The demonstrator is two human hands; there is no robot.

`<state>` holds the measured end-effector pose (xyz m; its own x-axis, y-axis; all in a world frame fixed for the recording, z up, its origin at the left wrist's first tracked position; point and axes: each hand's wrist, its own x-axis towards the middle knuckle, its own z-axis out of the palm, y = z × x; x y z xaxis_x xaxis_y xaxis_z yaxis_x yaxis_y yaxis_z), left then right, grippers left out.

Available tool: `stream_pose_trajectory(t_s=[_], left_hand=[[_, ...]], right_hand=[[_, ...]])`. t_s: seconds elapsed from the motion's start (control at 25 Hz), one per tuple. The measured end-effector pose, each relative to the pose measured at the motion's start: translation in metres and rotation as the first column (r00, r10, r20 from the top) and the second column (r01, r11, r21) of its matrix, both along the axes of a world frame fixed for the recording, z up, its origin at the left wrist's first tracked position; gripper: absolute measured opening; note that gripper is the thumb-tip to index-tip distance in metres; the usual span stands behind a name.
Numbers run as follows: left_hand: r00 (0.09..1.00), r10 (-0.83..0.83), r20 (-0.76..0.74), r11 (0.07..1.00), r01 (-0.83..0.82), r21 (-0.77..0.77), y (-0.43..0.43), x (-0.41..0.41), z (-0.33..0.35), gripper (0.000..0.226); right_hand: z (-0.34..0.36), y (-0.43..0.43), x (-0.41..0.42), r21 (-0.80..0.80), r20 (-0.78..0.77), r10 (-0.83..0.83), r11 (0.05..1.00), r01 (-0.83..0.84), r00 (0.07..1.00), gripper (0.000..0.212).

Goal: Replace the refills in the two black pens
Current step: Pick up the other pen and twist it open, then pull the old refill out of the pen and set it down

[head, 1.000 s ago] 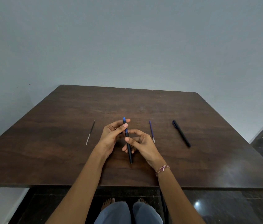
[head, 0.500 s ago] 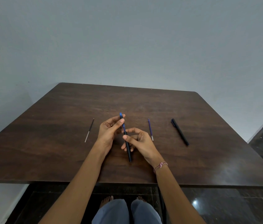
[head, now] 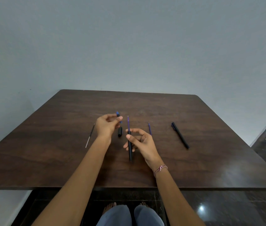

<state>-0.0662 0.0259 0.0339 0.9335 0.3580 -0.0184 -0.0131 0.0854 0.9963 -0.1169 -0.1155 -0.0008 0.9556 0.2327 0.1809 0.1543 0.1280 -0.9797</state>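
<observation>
Above the dark wooden table [head: 194, 160] by a grey wall [head: 129, 46], the right hand [head: 143, 141] pinches an opened black pen [head: 130, 150]. The left hand [head: 107, 127] pinches a blue end piece [head: 118, 114]. Another black pen [head: 180, 135] lies on the table's right side.

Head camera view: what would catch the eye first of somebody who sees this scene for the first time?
The eye goes first to the middle of the table, where the right hand grips a black pen barrel with a purple refill standing out of its far end. Just beside it, the left hand pinches a small blue-tipped piece. A second black pen lies whole on the table's right side.
</observation>
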Motion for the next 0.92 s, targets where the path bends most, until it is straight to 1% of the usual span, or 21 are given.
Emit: stream_pose_trajectory(t_s=[0.04,0.08,0.12,0.16,0.24,0.36,0.44,0.48,0.52,0.56,0.64,0.68,0.76,0.84,0.88,0.92], left_hand=[[1.0,-0.004,-0.009,0.969,0.006,0.247,-0.008,0.001,-0.002,0.025],[1.0,-0.018,-0.01,0.881,0.02,0.473,-0.016,0.002,-0.005,0.023],[0.999,-0.036,-0.007,0.778,0.032,0.628,-0.023,0.002,-0.008,0.019],[0.999,-0.049,-0.007,0.693,0.038,0.72,-0.029,0.002,-0.01,0.016],[0.999,-0.049,-0.014,0.595,0.041,0.802,-0.036,0.004,-0.012,0.012],[0.998,-0.039,-0.044,0.498,0.058,0.865,-0.042,0.012,-0.018,0.008],[0.997,-0.042,-0.061,0.453,0.073,0.889,-0.046,0.015,-0.022,0.009],[0.997,-0.045,-0.057,0.447,0.072,0.892,-0.047,0.016,-0.022,0.012],[0.998,-0.043,-0.038,0.451,0.053,0.891,-0.046,0.017,-0.021,0.017],[1.0,-0.025,-0.007,0.476,0.018,0.879,-0.044,0.017,-0.018,0.025],[0.997,0.039,0.07,0.573,-0.08,0.815,-0.036,0.014,-0.013,0.04],[0.991,0.055,0.124,0.637,-0.13,0.76,-0.03,0.01,-0.013,0.042],[0.972,0.021,0.235,0.76,-0.168,0.627,-0.021,-0.005,-0.021,0.032],[0.956,-0.049,0.289,0.88,-0.096,0.465,-0.017,-0.022,-0.031,0.018],[0.955,-0.086,0.284,0.939,-0.018,0.343,-0.017,-0.026,-0.033,0.011],[0.952,-0.131,0.278,0.975,0.073,0.211,-0.017,-0.028,-0.032,0.005]], right_hand=[[0.0,0.0,0.0,0.048,0.005,-0.04,0.998,0.04,0.999,0.025],[0.001,-0.001,0.001,0.092,0.008,-0.08,0.993,0.079,0.997,0.025],[0.001,-0.002,0.001,0.131,0.007,-0.117,0.985,0.115,0.993,0.024],[0.002,-0.004,0.002,0.162,0.004,-0.151,0.976,0.149,0.988,0.022],[0.002,-0.005,0.003,0.202,-0.002,-0.208,0.958,0.204,0.978,0.022],[0.002,-0.007,0.004,0.23,-0.007,-0.258,0.94,0.253,0.966,0.025],[0.001,-0.007,0.005,0.245,-0.011,-0.268,0.933,0.262,0.963,0.024],[0.001,-0.007,0.005,0.249,-0.011,-0.27,0.932,0.264,0.963,0.023],[0.0,-0.007,0.006,0.251,-0.01,-0.271,0.931,0.265,0.962,0.024],[0.0,-0.007,0.007,0.252,-0.009,-0.274,0.93,0.267,0.962,0.025],[-0.002,-0.008,0.008,0.253,-0.012,-0.281,0.928,0.275,0.96,0.028],[-0.003,-0.009,0.008,0.25,-0.014,-0.286,0.927,0.281,0.958,0.028],[-0.003,-0.009,0.009,0.238,-0.013,-0.285,0.93,0.28,0.958,0.027],[-0.002,-0.008,0.008,0.209,0.005,-0.238,0.95,0.232,0.971,0.029],[-0.002,-0.007,0.007,0.183,0.017,-0.198,0.964,0.192,0.98,0.031],[-0.002,-0.005,0.006,0.154,0.03,-0.155,0.977,0.148,0.988,0.033]])
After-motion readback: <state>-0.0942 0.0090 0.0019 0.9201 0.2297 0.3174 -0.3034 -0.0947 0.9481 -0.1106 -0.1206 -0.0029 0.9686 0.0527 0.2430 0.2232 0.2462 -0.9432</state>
